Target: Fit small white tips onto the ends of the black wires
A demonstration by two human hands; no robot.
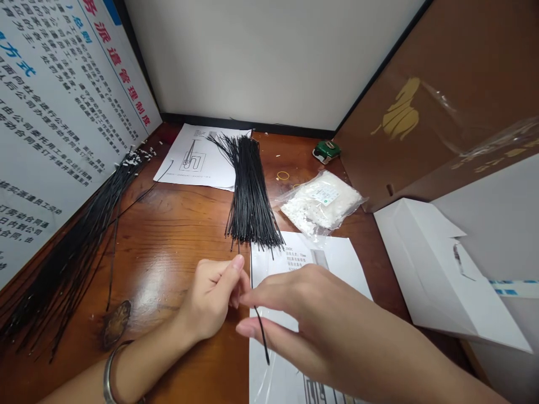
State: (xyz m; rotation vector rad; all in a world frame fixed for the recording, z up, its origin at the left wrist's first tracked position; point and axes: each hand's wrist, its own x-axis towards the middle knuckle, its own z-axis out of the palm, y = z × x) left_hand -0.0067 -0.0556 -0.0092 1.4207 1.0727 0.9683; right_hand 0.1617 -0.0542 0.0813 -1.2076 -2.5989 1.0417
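Note:
My left hand (217, 297) is closed, thumb pressed against the curled fingers, around a thin black wire (261, 335). The wire's lower end hangs out across my right thumb. My right hand (303, 314) is beside it, index fingertip against the left fingers, thumb and index finger apart. Its other fingers are hidden. Just beyond both hands lies a thick bundle of black wires (252, 191), their tips towards me. A printed sheet (353, 264) lies beneath my right hand.
On the left, more black wires (80, 241) with white connector ends lean along a printed panel (63, 95). Another drawing sheet (172, 168) lies at the back. To the right are a bag of white parts (295, 210), a green tape measure (326, 150), a rubber band (283, 175) and a white box (438, 275).

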